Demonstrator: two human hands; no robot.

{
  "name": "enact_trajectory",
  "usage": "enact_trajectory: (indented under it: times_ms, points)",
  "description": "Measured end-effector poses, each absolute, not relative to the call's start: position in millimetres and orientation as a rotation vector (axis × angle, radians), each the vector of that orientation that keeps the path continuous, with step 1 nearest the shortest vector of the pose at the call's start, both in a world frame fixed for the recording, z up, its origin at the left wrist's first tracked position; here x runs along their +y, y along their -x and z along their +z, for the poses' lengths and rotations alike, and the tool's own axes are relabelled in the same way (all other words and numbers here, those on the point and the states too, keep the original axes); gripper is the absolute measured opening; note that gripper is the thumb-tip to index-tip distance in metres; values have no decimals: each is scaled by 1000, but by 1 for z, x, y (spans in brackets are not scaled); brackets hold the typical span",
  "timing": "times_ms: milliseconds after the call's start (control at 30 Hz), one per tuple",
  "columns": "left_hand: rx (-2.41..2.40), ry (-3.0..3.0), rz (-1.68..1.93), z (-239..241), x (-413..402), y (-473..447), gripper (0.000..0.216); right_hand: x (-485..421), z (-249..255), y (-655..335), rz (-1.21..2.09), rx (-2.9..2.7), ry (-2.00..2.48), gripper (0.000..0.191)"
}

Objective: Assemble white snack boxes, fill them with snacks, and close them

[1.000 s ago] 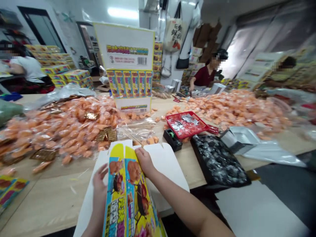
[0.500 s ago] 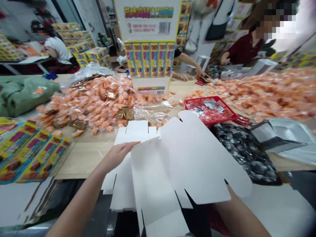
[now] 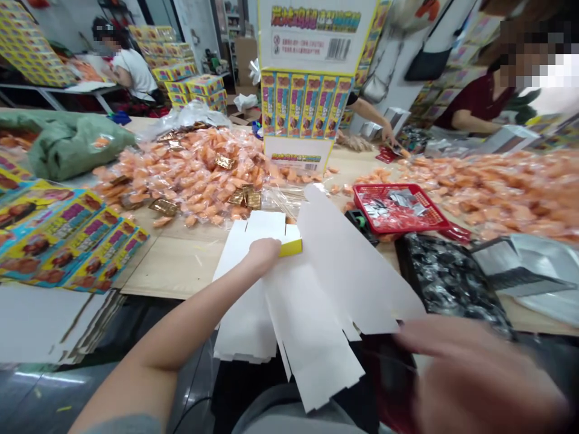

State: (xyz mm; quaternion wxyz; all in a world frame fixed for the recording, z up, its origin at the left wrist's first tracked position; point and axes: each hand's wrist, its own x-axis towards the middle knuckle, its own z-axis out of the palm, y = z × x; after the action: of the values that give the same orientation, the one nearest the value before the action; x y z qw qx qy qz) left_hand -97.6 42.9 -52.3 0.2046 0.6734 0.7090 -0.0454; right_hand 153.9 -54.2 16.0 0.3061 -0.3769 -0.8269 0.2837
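A partly folded white cardboard box [image 3: 312,325] stretches from the table edge toward me, its tall side panel [image 3: 348,271] slanting up on the right. At the box's far end my left hand [image 3: 266,252] is closed on the end flap, whose yellow printed side shows beside the fingers. More flat white cardboard blanks [image 3: 246,319] lie under it on the left. My right hand [image 3: 479,367] is smeared by motion at lower right, near the lower corner of the side panel; its fingers cannot be made out.
Wrapped orange pieces [image 3: 199,175] are heaped behind the box, with more at right. A red basket [image 3: 400,226] of small packets stands beside a black plastic bag [image 3: 452,283]. Printed boxes [image 3: 67,241] stand left; a tall display carton [image 3: 307,102] rises behind. Co-workers sit beyond.
My left hand has moved from the box's edge onto its end flap, which is bent over so yellow shows. My right hand has come out from behind the side panel to the lower right.
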Motion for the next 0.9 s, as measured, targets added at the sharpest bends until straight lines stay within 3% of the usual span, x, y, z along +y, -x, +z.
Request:
enact_trajectory:
  times_ms: [100,200,400,633,700,767,900]
  points:
    - [1998,-1941,-167,-50,39,91,24,-26,-17,-92,422,-2350,1089,44]
    - [2052,-1975,-178,-48,36,89,26,31,-58,-31,125,-2639,1531,53]
    - [2137,-1953,-138,-56,37,81,25,79,-88,-28,11,-2807,1393,34]
    - [2164,-1932,-33,-53,46,94,26,73,-104,-35,-74,-2756,1349,39]
    - [2123,-1951,0,-36,36,108,28,52,-105,-47,-82,-2661,1315,50]
    - [2037,-2031,103,-21,8,115,37,23,-106,-70,-48,-2568,1287,59]
    - [1431,-2431,298,-30,-77,90,44,-25,-113,-115,89,-2563,1335,41]
